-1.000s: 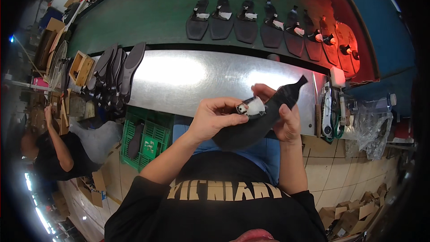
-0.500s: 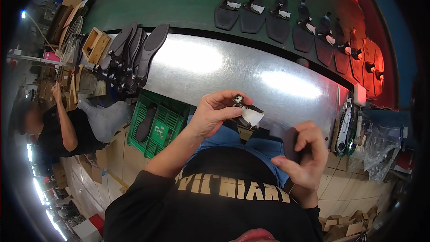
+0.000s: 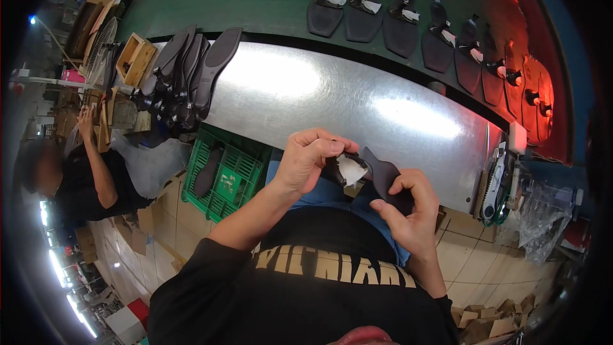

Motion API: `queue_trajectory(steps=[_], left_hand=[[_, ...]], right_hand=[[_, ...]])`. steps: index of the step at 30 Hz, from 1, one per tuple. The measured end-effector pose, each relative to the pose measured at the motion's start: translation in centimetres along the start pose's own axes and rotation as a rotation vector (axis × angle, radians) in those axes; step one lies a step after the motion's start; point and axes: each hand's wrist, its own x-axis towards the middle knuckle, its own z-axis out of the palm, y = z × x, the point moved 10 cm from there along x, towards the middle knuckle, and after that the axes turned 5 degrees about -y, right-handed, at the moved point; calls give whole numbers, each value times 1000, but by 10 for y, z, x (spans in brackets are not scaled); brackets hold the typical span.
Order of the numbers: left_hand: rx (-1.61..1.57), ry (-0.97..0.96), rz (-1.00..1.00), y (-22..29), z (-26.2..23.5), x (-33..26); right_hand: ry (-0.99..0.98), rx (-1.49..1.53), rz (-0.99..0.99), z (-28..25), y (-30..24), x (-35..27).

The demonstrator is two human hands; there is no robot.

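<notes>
My left hand [image 3: 301,161] pinches a dark sandal strap [image 3: 350,170] with a white flap hanging from it. Between the fingers and thumb of my right hand [image 3: 415,214] is a dark shoe sole [image 3: 382,176], tilted, its narrow end pointing toward the strap. The two pieces are close together over my lap, at the near edge of the metal table; I cannot tell whether they touch.
Beyond the metal table [image 3: 345,99] runs a green belt [image 3: 236,3] carrying a row of sandals [image 3: 401,29]. Dark soles with straps [image 3: 217,67] lie piled at the left. A green crate [image 3: 246,172] stands below, near another person [image 3: 89,179]. A utility knife [image 3: 493,185] lies at the right edge.
My right hand has moved left with the sole, bringing its narrow end up beside the strap. The left hand has turned the strap, and its white flap now hangs lower.
</notes>
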Motion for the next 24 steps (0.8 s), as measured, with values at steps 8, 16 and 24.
queue_trajectory(steps=[8, 16, 24], left_hand=[[-99, -105, -102, -3, 25, 1], [93, -117, -22, 0, 16, -1], [83, -124, -19, 1, 20, -2]], right_hand=[[115, 348, 240, -4, 26, -9], [78, 162, 19, -4, 9, -5], [85, 199, -20, 2, 8, -4]])
